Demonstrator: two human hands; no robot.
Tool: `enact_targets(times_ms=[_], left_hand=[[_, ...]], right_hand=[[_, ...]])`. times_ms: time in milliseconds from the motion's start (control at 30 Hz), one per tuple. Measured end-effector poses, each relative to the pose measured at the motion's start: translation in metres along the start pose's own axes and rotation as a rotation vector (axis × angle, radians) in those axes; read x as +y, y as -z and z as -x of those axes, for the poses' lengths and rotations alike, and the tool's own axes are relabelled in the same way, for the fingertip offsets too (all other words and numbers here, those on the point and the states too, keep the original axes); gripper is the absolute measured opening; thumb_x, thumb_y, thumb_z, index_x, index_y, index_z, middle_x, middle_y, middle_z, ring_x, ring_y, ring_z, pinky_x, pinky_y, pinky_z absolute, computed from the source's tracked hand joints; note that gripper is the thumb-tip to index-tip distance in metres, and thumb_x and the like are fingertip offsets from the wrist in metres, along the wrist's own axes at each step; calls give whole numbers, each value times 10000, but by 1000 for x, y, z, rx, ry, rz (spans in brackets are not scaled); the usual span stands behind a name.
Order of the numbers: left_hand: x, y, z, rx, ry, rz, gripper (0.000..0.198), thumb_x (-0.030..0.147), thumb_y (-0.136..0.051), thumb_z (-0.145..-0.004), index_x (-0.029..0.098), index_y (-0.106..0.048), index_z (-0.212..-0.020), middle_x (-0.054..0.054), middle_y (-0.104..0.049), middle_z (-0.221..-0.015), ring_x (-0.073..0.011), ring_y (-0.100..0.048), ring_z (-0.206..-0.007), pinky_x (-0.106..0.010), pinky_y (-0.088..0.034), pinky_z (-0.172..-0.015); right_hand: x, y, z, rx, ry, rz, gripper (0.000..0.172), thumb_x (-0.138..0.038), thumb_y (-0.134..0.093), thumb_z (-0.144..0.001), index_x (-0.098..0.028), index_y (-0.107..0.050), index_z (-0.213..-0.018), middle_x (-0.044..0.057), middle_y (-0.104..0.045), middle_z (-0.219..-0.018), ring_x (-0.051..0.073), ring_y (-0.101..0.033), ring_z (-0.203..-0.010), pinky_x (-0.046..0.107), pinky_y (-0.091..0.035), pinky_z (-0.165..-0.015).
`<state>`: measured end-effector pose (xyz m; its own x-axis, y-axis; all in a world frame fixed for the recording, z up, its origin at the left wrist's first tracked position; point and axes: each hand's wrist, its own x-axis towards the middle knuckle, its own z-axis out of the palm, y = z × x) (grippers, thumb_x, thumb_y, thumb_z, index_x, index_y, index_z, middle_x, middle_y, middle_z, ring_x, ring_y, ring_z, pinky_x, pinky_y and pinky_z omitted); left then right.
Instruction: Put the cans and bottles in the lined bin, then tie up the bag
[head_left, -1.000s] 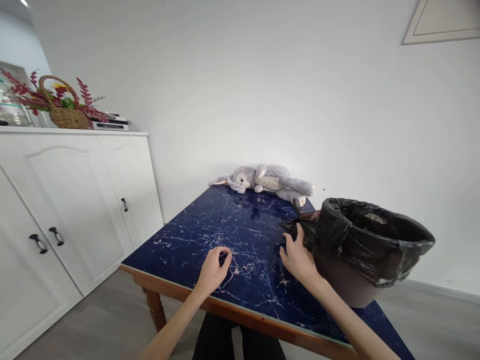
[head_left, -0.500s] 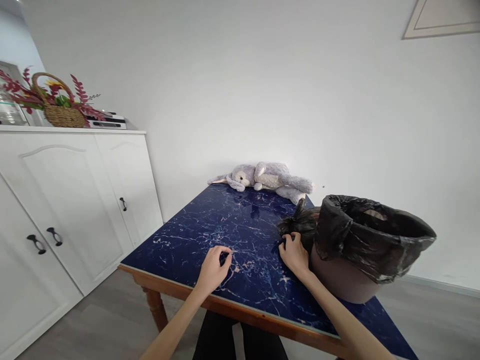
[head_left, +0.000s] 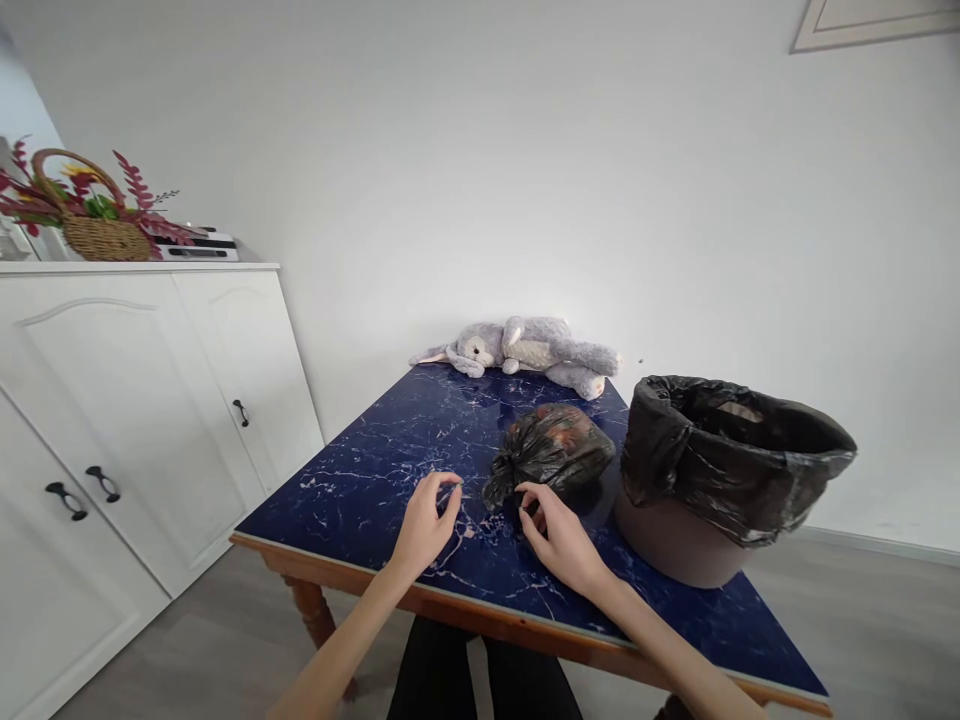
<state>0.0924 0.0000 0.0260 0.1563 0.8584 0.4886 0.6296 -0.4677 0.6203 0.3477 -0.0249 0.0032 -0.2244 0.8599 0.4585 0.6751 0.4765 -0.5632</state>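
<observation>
A tied black plastic bag (head_left: 559,445) lies on the blue marble-patterned table (head_left: 367,470), its gathered neck pointing to the left and towards me. Through its thin film, reddish-brown contents show faintly. My right hand (head_left: 559,540) is right by the neck, fingers curved and apart from the thumb; whether a fingertip touches the film I cannot tell. Left of the bag, my left hand (head_left: 421,525) hovers low over the tabletop, thumb and fingers bent with a gap between them and nothing held. To the right stands a brown bin (head_left: 679,545) with a black liner (head_left: 705,470) folded over its rim.
A grey plush rabbit (head_left: 536,350) lies on its side along the table's far edge, against the white wall. On the left is a white cabinet (head_left: 120,400) with dark handles. On it sit a wicker basket (head_left: 105,238) of artificial flowers and a white-and-black device (head_left: 199,246).
The tied bag has moved from close beside the bin to the left and nearer the table's middle. My right hand has shifted left and towards me; my left has opened slightly.
</observation>
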Motion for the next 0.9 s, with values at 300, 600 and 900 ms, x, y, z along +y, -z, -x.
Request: enact_targets(times_ms=[300, 600, 900], left_hand=[[10, -40, -61, -131, -157, -105, 355, 249, -629, -972, 243, -591, -1325, -90, -722, -1235, -302, -654, -1203, -451, -509, -1047], [10, -37, -53, 4, -17, -101, 273, 157, -559, -931, 243, -595, -1187, -33, -723, -938, -252, -707, -971, -368, -519, -891], [-19, -36, -48, 137, 193, -47, 252, 109, -537, -878, 174, -609, -1111, -50, -712, -853, -225, -728, -764, -355, -563, -763]], right_hand=[[-35, 9, -38, -28, -63, 365, 554, -181, -472, -1009, -206, -402, -1557, 163, -593, -1479, 265, -761, -973, 338, -581, -748], [-23, 28, -33, 85, -76, 288, 345, -124, -474, -962, -207, -556, -1286, 102, -673, -1233, 245, -725, -895, 307, -493, -666], [-10, 38, -8, 313, -123, 74, 217, -311, -494, -1018, -197, -576, -1183, 104, -676, -1053, 205, -685, -729, 319, -562, -653]])
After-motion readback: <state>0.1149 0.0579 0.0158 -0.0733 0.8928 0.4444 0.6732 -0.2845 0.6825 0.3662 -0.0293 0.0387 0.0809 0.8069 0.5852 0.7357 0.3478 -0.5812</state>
